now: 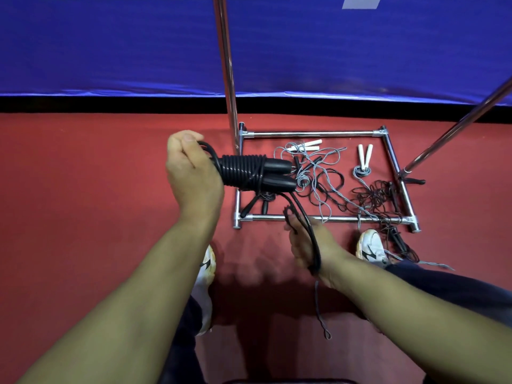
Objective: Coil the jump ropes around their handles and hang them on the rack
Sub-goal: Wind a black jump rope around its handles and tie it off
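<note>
At centre-left of the frame our left hand (191, 167) gripped the black handles (277, 174) of a jump rope, its fingers curled round their near ends, with black rope (241, 170) coiled tightly around them. Below and right of that, our right hand (307, 250) pinched the loose tail of the same rope (314, 239). Right of centre, the rack base (313, 133) lay on the red floor (83, 176), framing tangled grey and black ropes (376, 198) and two pairs of white handles (365, 155). A white shoe (371, 245) stood at its lower right corner.
</note>
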Demonstrator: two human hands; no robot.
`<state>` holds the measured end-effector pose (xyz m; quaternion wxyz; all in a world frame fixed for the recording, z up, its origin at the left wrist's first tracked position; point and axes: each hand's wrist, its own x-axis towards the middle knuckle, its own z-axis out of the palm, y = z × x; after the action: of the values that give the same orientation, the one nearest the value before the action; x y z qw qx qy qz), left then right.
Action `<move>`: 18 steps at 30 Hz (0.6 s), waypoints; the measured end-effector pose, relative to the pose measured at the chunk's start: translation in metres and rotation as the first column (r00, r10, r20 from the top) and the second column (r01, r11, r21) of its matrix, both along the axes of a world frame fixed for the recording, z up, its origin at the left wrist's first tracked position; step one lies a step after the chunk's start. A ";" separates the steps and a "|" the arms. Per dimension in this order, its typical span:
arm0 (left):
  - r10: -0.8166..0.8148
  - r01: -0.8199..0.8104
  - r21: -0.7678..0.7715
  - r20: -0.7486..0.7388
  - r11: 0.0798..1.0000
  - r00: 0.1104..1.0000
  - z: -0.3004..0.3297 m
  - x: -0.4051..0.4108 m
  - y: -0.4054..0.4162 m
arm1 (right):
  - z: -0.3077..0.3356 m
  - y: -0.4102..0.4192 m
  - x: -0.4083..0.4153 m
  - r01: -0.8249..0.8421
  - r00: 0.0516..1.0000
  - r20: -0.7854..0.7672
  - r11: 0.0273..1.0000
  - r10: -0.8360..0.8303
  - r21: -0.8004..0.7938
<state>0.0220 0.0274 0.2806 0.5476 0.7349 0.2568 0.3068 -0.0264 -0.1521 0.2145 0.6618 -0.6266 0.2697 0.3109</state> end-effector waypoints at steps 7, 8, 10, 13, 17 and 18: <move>-0.015 0.015 -0.003 -0.004 1.000 1.000 -0.001 -0.004 -0.006 | -0.005 -0.005 0.004 0.063 0.968 0.251 0.988 -0.025 -0.144; -0.038 0.038 0.023 0.000 0.999 0.999 -0.001 -0.007 -0.010 | -0.004 -0.009 0.008 0.140 0.928 0.371 0.961 -0.043 -0.238; -0.074 0.072 0.089 0.011 0.993 0.997 -0.001 -0.013 -0.020 | 0.009 -0.020 0.024 0.324 0.808 0.576 0.909 -0.121 -0.264; -0.052 0.049 0.105 0.029 0.993 0.998 -0.003 -0.014 -0.026 | 0.037 -0.021 0.038 0.233 0.828 0.481 0.957 -0.288 0.173; 0.055 -0.057 0.055 0.028 0.997 0.998 -0.007 -0.010 -0.025 | 0.035 0.000 0.013 -0.118 0.938 0.347 0.940 0.000 0.319; 0.085 -0.085 0.028 0.017 0.996 0.996 -0.008 -0.009 -0.023 | 0.033 0.004 0.006 -0.153 0.931 0.364 0.939 0.033 0.307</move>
<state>0.0128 0.0042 0.2730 0.5254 0.7286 0.2789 0.3395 -0.0207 -0.1484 0.2479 0.7792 -0.5646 0.0601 0.2655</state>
